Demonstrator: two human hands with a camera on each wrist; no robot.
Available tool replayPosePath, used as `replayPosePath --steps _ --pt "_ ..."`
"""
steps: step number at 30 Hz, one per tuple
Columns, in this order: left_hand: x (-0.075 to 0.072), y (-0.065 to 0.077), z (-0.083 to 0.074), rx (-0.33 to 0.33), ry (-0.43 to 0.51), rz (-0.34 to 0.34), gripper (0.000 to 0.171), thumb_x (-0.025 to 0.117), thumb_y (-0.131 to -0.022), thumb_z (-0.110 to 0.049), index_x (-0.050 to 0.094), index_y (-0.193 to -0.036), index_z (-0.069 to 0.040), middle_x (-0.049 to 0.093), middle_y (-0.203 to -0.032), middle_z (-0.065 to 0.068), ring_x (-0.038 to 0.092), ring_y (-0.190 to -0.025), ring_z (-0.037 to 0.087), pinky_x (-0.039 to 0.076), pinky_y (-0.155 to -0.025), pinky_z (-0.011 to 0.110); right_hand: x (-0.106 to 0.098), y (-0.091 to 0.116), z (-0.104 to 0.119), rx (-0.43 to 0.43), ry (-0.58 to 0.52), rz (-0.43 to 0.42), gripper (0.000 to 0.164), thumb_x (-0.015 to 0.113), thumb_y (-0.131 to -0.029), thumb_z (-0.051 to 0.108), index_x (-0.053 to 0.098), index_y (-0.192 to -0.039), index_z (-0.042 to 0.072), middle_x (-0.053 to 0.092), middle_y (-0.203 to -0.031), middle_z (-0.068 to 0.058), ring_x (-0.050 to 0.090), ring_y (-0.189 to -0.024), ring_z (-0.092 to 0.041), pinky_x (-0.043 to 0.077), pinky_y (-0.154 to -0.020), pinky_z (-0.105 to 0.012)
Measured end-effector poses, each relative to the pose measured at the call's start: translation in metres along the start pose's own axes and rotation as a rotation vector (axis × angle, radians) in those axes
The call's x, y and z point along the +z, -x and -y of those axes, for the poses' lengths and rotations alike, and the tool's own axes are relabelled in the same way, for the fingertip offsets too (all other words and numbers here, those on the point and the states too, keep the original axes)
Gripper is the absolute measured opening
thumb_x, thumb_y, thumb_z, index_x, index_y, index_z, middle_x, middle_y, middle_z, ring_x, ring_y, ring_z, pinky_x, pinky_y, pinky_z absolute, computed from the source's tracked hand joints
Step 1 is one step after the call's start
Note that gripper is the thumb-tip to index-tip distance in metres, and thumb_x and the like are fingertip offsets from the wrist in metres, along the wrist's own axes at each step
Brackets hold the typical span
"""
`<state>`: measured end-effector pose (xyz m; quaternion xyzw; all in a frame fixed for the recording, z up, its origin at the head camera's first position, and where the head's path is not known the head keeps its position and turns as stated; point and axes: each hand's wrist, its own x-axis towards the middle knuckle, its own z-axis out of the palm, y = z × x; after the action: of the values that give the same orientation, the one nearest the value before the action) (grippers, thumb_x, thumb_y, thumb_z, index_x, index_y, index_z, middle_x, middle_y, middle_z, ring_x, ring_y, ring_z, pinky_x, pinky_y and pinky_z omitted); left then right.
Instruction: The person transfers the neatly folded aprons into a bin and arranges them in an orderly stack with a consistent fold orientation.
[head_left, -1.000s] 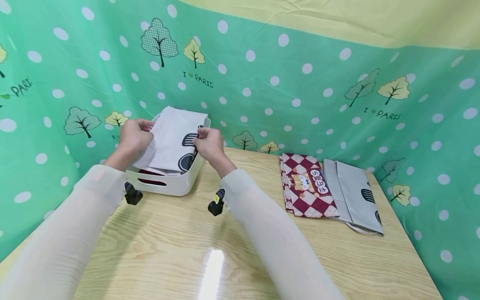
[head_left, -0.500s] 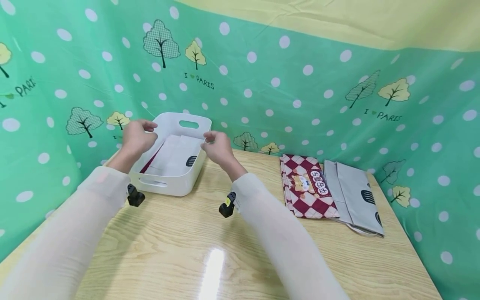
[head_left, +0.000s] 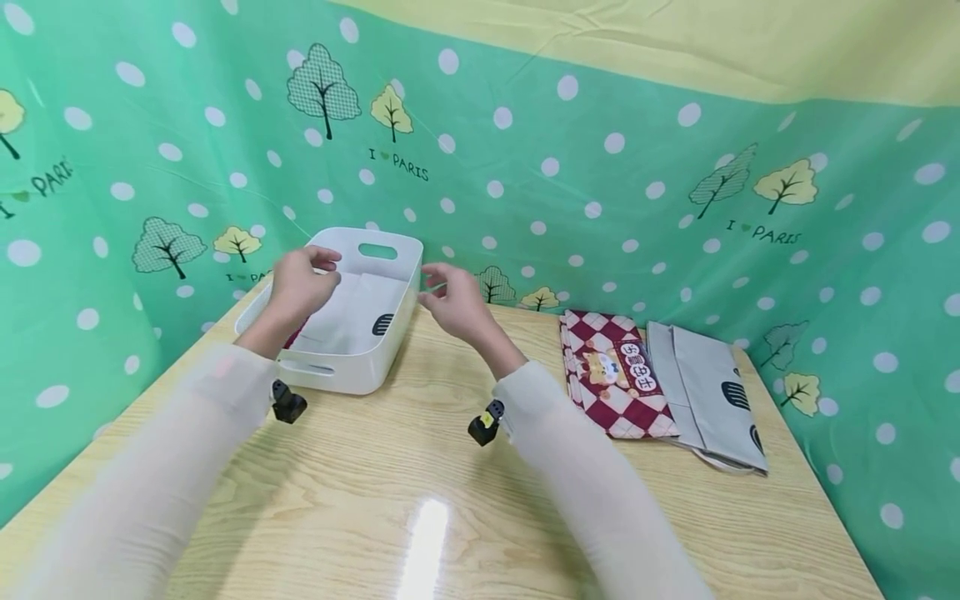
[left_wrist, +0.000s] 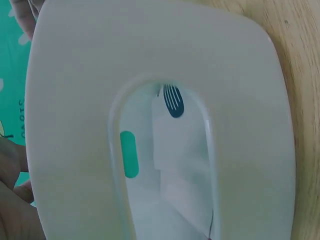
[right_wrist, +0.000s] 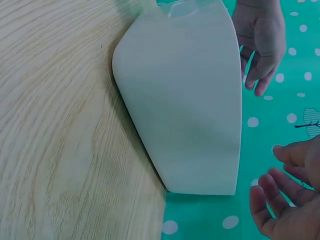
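Pale wood grain runs across the tabletop (head_left: 360, 475) nearest us, where a bright streak of reflected light (head_left: 422, 550) lies. Over it we see the person's two cream sleeves (head_left: 600, 492), with a small black device (head_left: 483, 425) at each cuff. Off to our right lies a folded light-grey cloth (head_left: 712, 400) with dark prints, its left part overlapped by a folded dark-red and white checked cloth (head_left: 615, 375) bearing a cartoon animal. Farther in, we find the right hand (head_left: 459, 304) just beside a smooth white round-cornered basket (head_left: 384, 354) with handle slots, its thumb and fingers parted, loosely bent and holding nothing. Above the basket's left part hovers the left hand (head_left: 303, 279), likewise relaxed and holding nothing. Inside the basket we see a folded white cloth (head_left: 352, 308) with a dark fork-like print, lying flat, with a dark-red sliver (head_left: 294, 336) at its left. Behind everything hangs a green, white-dotted curtain (head_left: 525, 192) printed with trees, yellow along its top.
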<state>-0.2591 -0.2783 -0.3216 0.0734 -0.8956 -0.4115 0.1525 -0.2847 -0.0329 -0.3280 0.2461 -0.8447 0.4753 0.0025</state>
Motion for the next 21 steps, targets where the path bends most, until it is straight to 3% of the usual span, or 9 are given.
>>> replayPosePath --steps 8,21 --pt "0.016 0.006 -0.014 0.06 0.086 0.044 0.035 0.054 -0.1 -0.005 0.059 -0.135 0.002 0.059 -0.123 0.021 0.06 -0.109 0.036 0.053 -0.087 0.04 -0.022 0.019 -0.008 0.025 -0.06 0.009 0.045 0.069 -0.099 0.012 0.058 -0.142 0.007 0.066 -0.122 -0.014 0.064 -0.109 -0.026 0.058 -0.082 -0.033" --pt "0.045 0.021 -0.044 0.183 0.141 0.087 0.034 0.057 -0.098 -0.003 0.062 -0.131 0.003 0.064 -0.119 0.021 0.063 -0.107 0.037 0.055 -0.092 0.047 -0.064 0.048 -0.033 0.036 -0.041 -0.054 0.045 0.071 -0.098 0.015 0.06 -0.141 0.009 0.067 -0.12 -0.009 0.063 -0.109 -0.024 0.058 -0.085 -0.037"
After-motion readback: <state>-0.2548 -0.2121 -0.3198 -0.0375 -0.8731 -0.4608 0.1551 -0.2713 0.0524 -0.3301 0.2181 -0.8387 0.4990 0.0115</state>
